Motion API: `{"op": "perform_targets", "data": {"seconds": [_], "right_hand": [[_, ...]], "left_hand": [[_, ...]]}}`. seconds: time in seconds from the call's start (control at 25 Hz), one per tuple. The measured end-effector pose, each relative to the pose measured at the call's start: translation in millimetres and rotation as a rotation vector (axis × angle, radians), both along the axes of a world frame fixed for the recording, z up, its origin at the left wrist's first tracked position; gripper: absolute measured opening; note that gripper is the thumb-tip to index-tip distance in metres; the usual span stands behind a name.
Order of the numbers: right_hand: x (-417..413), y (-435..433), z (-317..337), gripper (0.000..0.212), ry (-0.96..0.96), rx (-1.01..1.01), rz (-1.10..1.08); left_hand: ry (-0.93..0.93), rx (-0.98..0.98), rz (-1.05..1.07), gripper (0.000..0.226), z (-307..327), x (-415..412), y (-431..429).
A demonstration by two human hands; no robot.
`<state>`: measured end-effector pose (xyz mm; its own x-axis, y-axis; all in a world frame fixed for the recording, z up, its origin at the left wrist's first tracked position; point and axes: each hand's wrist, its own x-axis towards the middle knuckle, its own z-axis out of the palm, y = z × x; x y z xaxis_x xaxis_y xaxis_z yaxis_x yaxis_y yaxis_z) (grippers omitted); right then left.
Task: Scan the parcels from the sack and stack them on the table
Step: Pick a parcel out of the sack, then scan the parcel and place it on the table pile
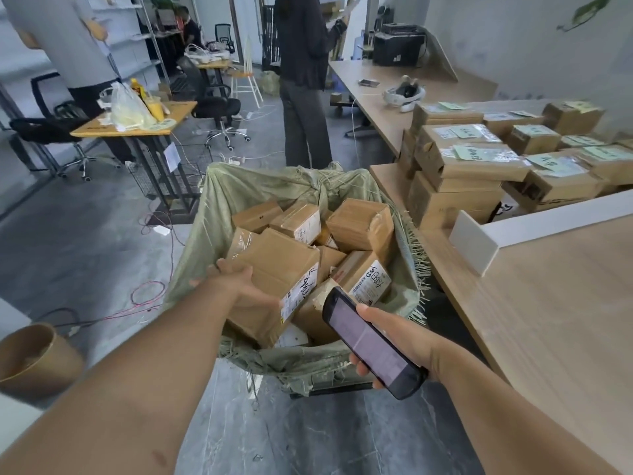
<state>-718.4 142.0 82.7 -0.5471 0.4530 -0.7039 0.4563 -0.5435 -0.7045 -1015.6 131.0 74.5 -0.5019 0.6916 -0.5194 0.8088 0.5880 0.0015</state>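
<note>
Gripping the near left edge of a cardboard box (pixel 274 269), my left hand (pixel 239 286) had its thumb on top and its fingers curled under the side, so it was closed on that box, which lay tilted on top of the others in the sack (pixel 219 214). My right hand (pixel 387 341) was wrapped around a dark handheld scanner (pixel 370 341), fingers under it and thumb along its far edge, with the pale screen facing up. I held the scanner at about four o'clock from the box, its top end just above the white label (pixel 301 289) on the box's right face. That label carried barcodes and black handwriting.

I saw the green woven sack standing open on the floor at the centre, full of brown parcels lying at all angles. One parcel (pixel 366 275) at three o'clock from the held box showed a white label with handwriting too. A squarer box (pixel 359 224) sat higher at one o'clock.

Off at two o'clock from the sack, stacked parcels (pixel 479 166) with pale green slips covered the wooden table (pixel 548 303), several layers deep. A white divider (pixel 476 241) stood between that stack and the bare tabletop nearest me. Beyond the sack at twelve o'clock, a person in dark clothes (pixel 301 80) stood on the grey floor.
</note>
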Motion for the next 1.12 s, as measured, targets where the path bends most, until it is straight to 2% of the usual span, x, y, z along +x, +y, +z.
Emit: {"op": "perform_targets", "data": {"seconds": [0.16, 0.28, 0.36, 0.48, 0.56, 0.64, 0.92, 1.12], "right_hand": [[9.9, -1.1, -0.9, 0.069, 0.031, 0.030, -0.063], [24.7, -7.3, 3.2, 0.074, 0.058, 0.064, -0.124], [39.2, -16.5, 4.9, 0.077, 0.077, 0.094, -0.182], [67.9, -34.5, 4.6, 0.077, 0.080, 0.107, -0.304], [91.5, -50.4, 2.8, 0.088, 0.088, 0.094, -0.383], [115.6, -69.0, 1.7, 0.089, 0.071, 0.096, -0.456], [202.1, -158.6, 14.7, 0.071, 0.018, 0.133, -0.740], [263.2, -255.5, 31.1, 0.057, -0.030, 0.169, -0.945]], "left_hand": [[0.063, 0.341, -0.167, 0.091, 16.7, 15.9, 25.7], [-0.152, 0.566, -0.311, 0.058, 15.0, 36.5, 46.5], [-0.259, 0.629, -0.417, 0.049, 13.8, 61.8, 58.1], [-0.311, 0.679, -0.560, 0.039, 7.3, 107.8, 69.8], [-0.347, 0.663, -0.660, 0.036, 2.9, 142.0, 72.1], [-0.364, 0.637, -0.756, 0.039, 0.6, 176.8, 69.8], [-0.353, 0.594, -1.104, 0.044, 8.8, 305.6, 39.1], [-0.357, 0.568, -1.322, 0.047, 22.4, 405.9, -19.7]]}}
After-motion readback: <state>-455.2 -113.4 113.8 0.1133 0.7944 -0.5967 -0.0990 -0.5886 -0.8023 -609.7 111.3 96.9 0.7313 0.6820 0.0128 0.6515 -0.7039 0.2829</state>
